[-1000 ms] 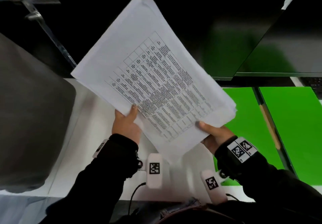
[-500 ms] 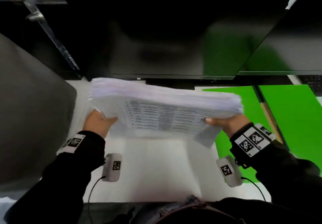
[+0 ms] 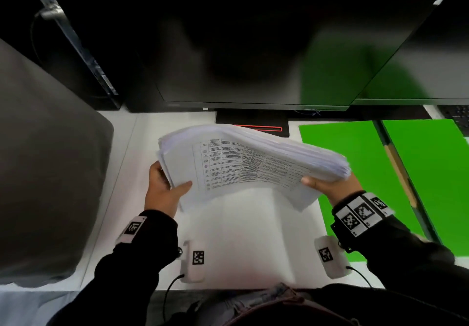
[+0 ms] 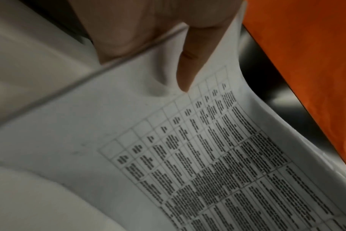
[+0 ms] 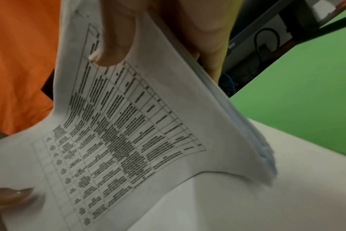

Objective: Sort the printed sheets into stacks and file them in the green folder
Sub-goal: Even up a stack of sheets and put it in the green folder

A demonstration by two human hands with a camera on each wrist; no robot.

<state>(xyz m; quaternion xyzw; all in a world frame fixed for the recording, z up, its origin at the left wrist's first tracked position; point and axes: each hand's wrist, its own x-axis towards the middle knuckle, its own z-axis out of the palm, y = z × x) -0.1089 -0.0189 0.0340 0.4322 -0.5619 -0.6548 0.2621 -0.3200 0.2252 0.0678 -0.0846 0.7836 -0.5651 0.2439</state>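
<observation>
A thick stack of printed sheets (image 3: 248, 163) with a table on its top page hangs above the white desk, sagging in the middle. My left hand (image 3: 165, 188) grips its left end, thumb on top, as the left wrist view confirms on the stack of printed sheets (image 4: 188, 156). My right hand (image 3: 327, 186) grips the right end, thumb pressed on the printed page (image 5: 128, 125). The green folder (image 3: 380, 173) lies open flat on the desk to the right of the stack.
A dark monitor (image 3: 253, 46) stands behind the sheets on its stand (image 3: 253, 122). A second screen (image 3: 431, 59) is at the far right. A large grey object (image 3: 45, 160) fills the left. An orange garment (image 4: 306, 62) shows in the wrist views.
The stack went from upright and tilted toward me to lying nearly flat and lower over the desk. My hands spread to its two ends, then drew in slightly.
</observation>
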